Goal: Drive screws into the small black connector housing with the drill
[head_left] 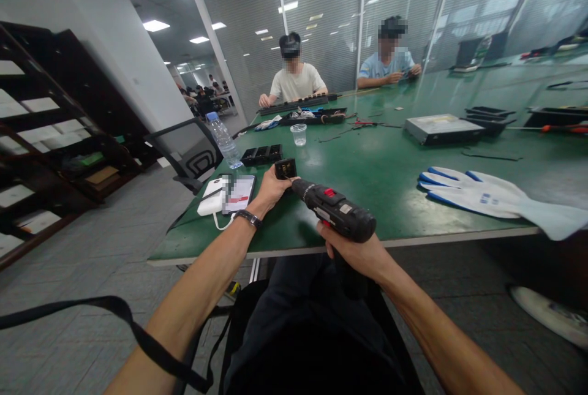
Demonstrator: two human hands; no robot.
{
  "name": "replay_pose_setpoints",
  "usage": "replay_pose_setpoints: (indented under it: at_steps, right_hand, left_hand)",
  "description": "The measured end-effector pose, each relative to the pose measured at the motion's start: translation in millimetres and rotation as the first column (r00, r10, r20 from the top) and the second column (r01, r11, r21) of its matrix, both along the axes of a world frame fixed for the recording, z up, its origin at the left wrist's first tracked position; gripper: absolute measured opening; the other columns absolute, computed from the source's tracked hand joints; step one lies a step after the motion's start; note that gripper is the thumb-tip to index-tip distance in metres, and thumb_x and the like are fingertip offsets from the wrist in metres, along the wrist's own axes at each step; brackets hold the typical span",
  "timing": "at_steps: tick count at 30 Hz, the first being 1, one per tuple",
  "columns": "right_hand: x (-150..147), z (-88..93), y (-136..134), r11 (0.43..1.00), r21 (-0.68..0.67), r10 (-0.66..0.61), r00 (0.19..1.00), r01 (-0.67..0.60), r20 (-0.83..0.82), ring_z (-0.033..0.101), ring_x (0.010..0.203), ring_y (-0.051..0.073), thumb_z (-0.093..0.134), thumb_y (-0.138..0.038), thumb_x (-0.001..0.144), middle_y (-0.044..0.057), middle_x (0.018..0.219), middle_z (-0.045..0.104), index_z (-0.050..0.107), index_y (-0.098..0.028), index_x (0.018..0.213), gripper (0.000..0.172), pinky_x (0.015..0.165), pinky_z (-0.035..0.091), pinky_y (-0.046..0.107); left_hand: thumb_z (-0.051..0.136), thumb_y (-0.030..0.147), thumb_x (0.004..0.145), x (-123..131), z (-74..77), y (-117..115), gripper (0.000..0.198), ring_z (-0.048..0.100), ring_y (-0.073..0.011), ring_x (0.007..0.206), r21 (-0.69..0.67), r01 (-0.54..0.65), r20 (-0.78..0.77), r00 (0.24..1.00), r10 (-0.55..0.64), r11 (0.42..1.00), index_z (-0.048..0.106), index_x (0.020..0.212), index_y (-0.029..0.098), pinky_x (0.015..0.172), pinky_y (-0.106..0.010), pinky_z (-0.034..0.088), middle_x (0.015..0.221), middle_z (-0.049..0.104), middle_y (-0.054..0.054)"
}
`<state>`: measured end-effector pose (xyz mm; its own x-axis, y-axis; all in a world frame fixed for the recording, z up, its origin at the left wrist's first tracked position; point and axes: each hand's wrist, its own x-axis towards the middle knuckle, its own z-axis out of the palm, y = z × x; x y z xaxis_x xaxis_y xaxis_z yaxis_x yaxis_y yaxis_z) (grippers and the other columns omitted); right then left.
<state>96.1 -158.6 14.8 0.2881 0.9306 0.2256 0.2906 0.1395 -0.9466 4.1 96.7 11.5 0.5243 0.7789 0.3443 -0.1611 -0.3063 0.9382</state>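
My right hand (pixel 351 251) is wrapped round the grip of a black cordless drill (pixel 337 208) with red switches. The drill's chuck points left and away from me, up to a small black part (pixel 285 168). That part looks like a box-shaped plastic piece with metal inside, and my left hand (pixel 272 187) grips it near the table's left side. The exact contact between the bit and the part is too small to make out. Left of my left hand lie a phone (pixel 239 193) and a white power bank (pixel 212 198) with a cable.
A water bottle (pixel 223 141), a black compartment tray (pixel 261 155) and a clear plastic cup (pixel 299 135) stand beyond my hands on the green table (pixel 358 162). A white-blue glove (pixel 478 193) and a metal-topped box (pixel 443 130) lie right. Two people (pixel 297 79) sit across.
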Motion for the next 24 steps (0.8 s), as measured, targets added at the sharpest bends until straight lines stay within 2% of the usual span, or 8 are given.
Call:
replay_pose_setpoints:
  at_steps: [6, 24]
  right_hand:
    - [0.8, -0.8, -1.4, 0.999, -0.033, -0.007, 1.0, 0.007, 0.02, 0.054, 0.048, 0.013, 0.061, -0.037, 0.093, -0.002, 0.051, 0.058, 0.055, -0.021, 0.06, 0.037, 0.054, 0.042, 0.028]
    - [0.6, -2.1, -0.4, 1.0, -0.015, -0.012, 1.0, 0.013, 0.008, 0.055, 0.048, 0.013, 0.062, -0.037, 0.092, -0.002, 0.051, 0.058, 0.058, -0.02, 0.066, 0.032, 0.052, 0.043, 0.027]
  left_hand:
    - [0.094, 0.03, 0.052, 0.5, 3.0, -2.5, 0.053, 0.063, -0.0187, 0.079, -0.003, -0.018, -0.004, 1.0, 0.018, 1.0, 0.065, 0.094, 0.015, 0.079, -0.035, 0.052, 0.087, 0.071, -0.006]
    - [0.094, 0.031, 0.053, -0.2, 3.1, -1.3, 0.052, 0.063, -0.0178, 0.077, 0.015, -0.019, -0.017, 1.0, 0.019, 1.0, 0.066, 0.093, 0.015, 0.077, -0.034, 0.052, 0.084, 0.07, -0.005]
